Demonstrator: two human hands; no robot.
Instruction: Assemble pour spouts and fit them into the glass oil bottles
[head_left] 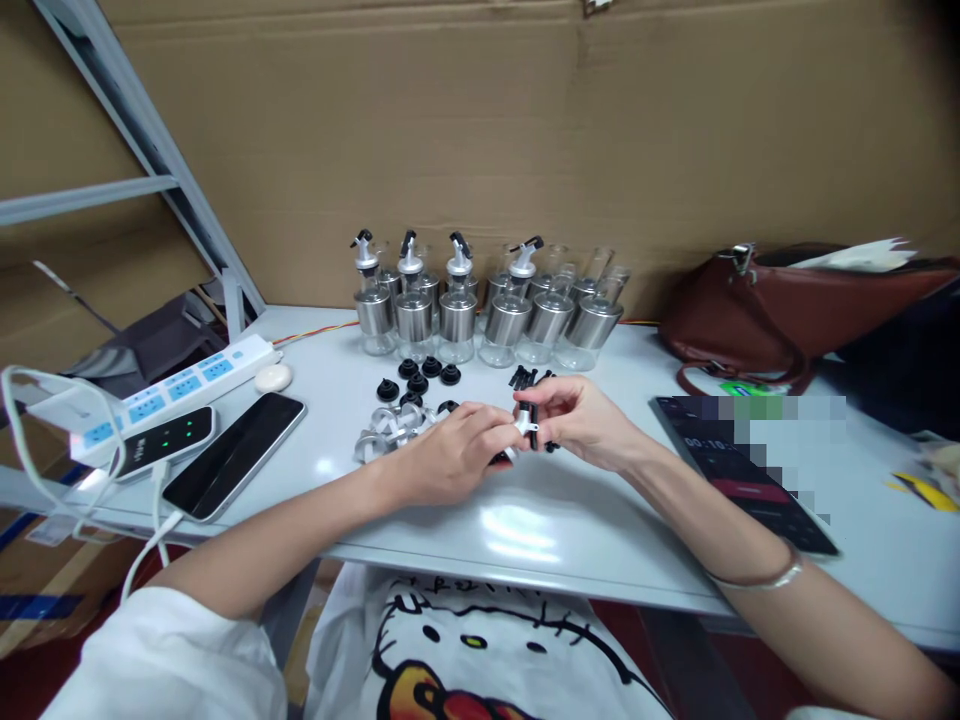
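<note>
White tabletop (607, 540): our left hand (454, 455) pinches a small silver-white fitting (523, 422), our right hand (589, 420) a slim black piece (533, 412). Joining, we judge; next needs alignment.

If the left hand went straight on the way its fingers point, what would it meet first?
Past the pale piece that the left hand pinches, probably the slim black piece held by the right hand, then that hand itself; depth there is unclear.
</note>
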